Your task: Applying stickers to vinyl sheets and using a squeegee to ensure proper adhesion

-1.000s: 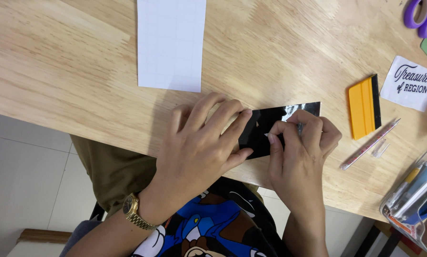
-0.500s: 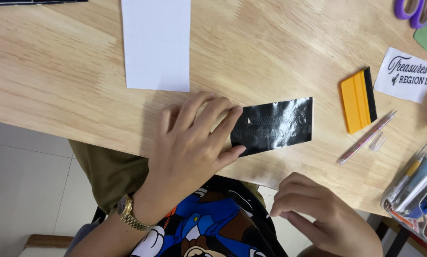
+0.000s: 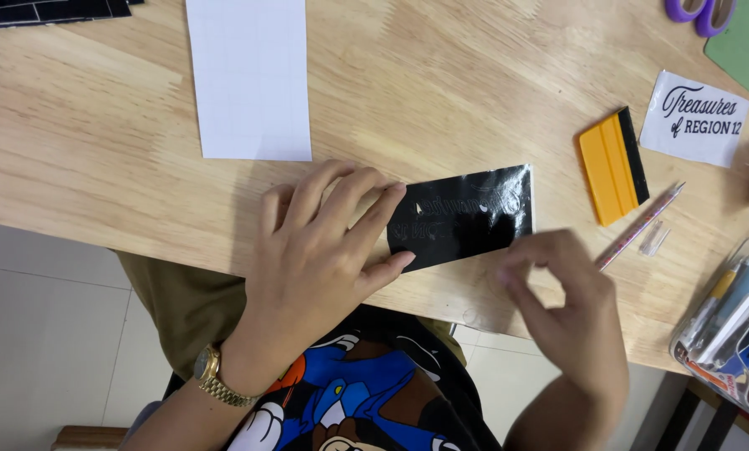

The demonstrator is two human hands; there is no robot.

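Under the left hand (image 3: 320,250), glossy black sheet (image 3: 466,217)

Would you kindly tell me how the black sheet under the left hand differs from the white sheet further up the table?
The black sheet is glossy and lies crosswise; the white sheet is matt, with a faint grid, and lies lengthwise. The left hand presses on the black sheet, while nothing touches the white sheet. The black sheet looks smaller. Both are flat rectangles on the wooden table.

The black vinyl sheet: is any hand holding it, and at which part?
The left hand presses the black vinyl sheet flat at its left end. The right hand holds nothing visible.
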